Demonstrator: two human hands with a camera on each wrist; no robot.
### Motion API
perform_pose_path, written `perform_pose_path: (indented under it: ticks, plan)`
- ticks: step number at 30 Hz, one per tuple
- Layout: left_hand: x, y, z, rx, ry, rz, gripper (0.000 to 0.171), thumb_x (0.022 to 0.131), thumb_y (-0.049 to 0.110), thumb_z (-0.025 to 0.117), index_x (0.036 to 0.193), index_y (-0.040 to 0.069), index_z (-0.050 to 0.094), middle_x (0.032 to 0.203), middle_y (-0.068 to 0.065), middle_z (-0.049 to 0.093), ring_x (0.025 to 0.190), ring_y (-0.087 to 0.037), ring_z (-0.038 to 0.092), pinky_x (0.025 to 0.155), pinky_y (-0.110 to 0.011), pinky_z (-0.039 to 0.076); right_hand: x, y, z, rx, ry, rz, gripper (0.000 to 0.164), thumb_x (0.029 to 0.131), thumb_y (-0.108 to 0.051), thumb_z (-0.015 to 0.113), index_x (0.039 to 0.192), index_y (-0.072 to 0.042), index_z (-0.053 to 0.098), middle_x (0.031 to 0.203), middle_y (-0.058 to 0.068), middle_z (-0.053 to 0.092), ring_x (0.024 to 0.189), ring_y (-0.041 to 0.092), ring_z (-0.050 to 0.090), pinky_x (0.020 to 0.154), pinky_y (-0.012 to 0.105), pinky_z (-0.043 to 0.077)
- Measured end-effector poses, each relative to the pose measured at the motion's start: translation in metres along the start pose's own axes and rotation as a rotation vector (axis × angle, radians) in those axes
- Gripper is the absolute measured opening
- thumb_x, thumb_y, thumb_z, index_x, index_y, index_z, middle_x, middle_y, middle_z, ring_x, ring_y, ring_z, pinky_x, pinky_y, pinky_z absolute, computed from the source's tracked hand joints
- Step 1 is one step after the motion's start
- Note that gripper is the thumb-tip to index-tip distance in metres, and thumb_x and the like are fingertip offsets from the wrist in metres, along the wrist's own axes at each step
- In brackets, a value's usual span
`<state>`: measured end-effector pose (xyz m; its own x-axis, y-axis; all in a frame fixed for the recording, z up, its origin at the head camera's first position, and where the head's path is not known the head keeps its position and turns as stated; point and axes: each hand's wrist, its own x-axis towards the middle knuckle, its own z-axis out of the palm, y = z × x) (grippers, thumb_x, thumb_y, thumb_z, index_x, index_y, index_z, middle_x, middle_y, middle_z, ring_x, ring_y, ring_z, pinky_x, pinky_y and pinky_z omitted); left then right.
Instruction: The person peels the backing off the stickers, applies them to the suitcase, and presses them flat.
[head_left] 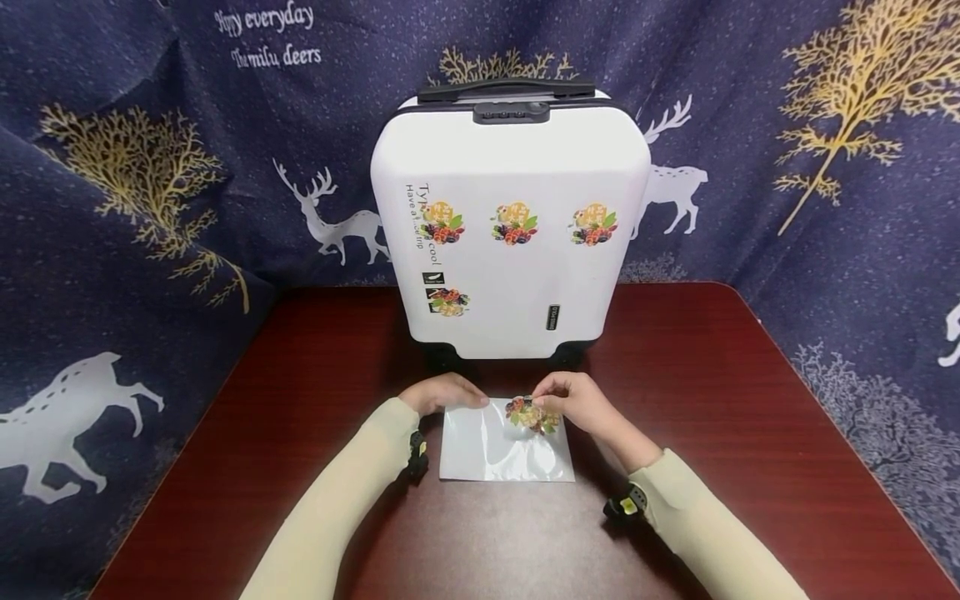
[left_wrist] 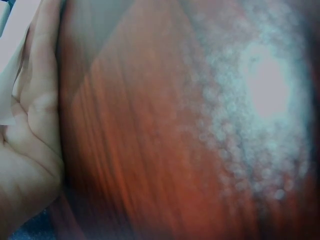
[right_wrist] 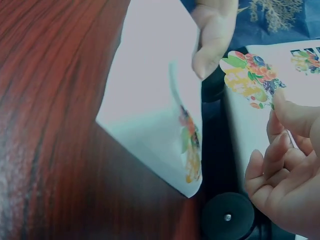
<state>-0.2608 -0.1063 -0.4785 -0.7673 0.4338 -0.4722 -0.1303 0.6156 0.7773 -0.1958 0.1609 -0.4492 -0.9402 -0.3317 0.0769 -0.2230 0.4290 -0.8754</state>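
A fruit-printed sticker [right_wrist: 252, 77] is pinched by its edge between thumb and fingertip of my right hand [right_wrist: 287, 145]. In the head view, my right hand [head_left: 581, 407] is over the right far corner of a glossy white sheet [head_left: 476, 450]. My left hand [head_left: 446, 392] grips the sheet's left far corner, thumb on top. The sheet [right_wrist: 150, 65] is lifted and tilted in the right wrist view. A second fruit pattern [right_wrist: 190, 145] shows on it; I cannot tell whether it is a sticker or a reflection. The left wrist view has the left palm [left_wrist: 35, 115] beside the sheet.
A white suitcase [head_left: 517, 275] stands upright behind the hands. Several fruit stickers [head_left: 514, 223] are on its front, three in an upper row and one lower left. The dark red table [head_left: 315, 367] lies beneath, and a deer-patterned cloth [head_left: 225, 100] hangs behind.
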Motion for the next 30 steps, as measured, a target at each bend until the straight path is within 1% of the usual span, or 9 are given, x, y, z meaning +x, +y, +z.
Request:
perform_pose_path:
  ticks: [9,13,18,23,25,30]
  plan:
    - [0.001,-0.001,0.0,-0.005,-0.002,0.015,0.038,0.097,0.023,0.069,0.124,-0.003,0.071,0.117,-0.017,0.075,0.091,-0.013,0.067,0.088,-0.031,0.058,-0.002,-0.003,-0.002,-0.025,0.07,0.015,0.007,0.091,-0.005,0.074,0.092,0.002,0.074,0.093,0.017,0.074,0.08,0.011,0.058,0.069,0.022,0.05]
    - [0.001,-0.001,0.0,0.0,-0.001,0.019,0.037,0.097,0.023,0.069,0.124,-0.003,0.071,0.117,-0.018,0.075,0.093,-0.014,0.068,0.089,-0.032,0.059,-0.002,-0.004,-0.003,0.012,0.096,0.013,0.007,0.091,-0.003,0.074,0.092,0.004,0.073,0.093,0.019,0.073,0.08,0.008,0.059,0.069,0.021,0.05]
    - [0.0,-0.001,0.0,0.006,0.006,0.02,0.037,0.097,0.022,0.069,0.123,-0.003,0.071,0.118,-0.018,0.075,0.094,-0.014,0.067,0.091,-0.033,0.058,-0.002,-0.006,-0.004,0.072,0.113,0.018,0.01,0.091,-0.003,0.074,0.094,0.007,0.072,0.093,0.018,0.073,0.077,0.004,0.058,0.069,0.021,0.05]
    - [0.0,-0.001,-0.001,0.002,0.004,0.02,0.037,0.096,0.023,0.07,0.123,-0.003,0.071,0.119,-0.018,0.074,0.094,-0.014,0.067,0.09,-0.032,0.058,0.001,-0.008,-0.003,0.127,0.127,0.031,0.014,0.091,-0.003,0.073,0.097,0.009,0.07,0.092,0.012,0.073,0.076,0.002,0.058,0.069,0.02,0.05]
    - [-0.001,0.0,-0.001,-0.001,0.002,0.02,0.037,0.097,0.022,0.069,0.124,-0.003,0.071,0.118,-0.018,0.075,0.092,-0.014,0.067,0.089,-0.032,0.058,0.001,-0.01,-0.003,0.148,0.136,0.033,0.015,0.092,-0.003,0.072,0.099,0.01,0.07,0.09,0.008,0.072,0.075,0.002,0.058,0.069,0.02,0.05]
    - [-0.002,0.001,0.0,-0.014,0.001,0.018,0.037,0.096,0.021,0.069,0.123,-0.004,0.071,0.113,-0.018,0.076,0.087,-0.013,0.067,0.084,-0.03,0.059,0.003,-0.016,-0.005,0.165,0.155,0.028,0.016,0.092,-0.004,0.072,0.1,0.01,0.069,0.087,0.001,0.071,0.075,0.001,0.058,0.071,0.02,0.05]
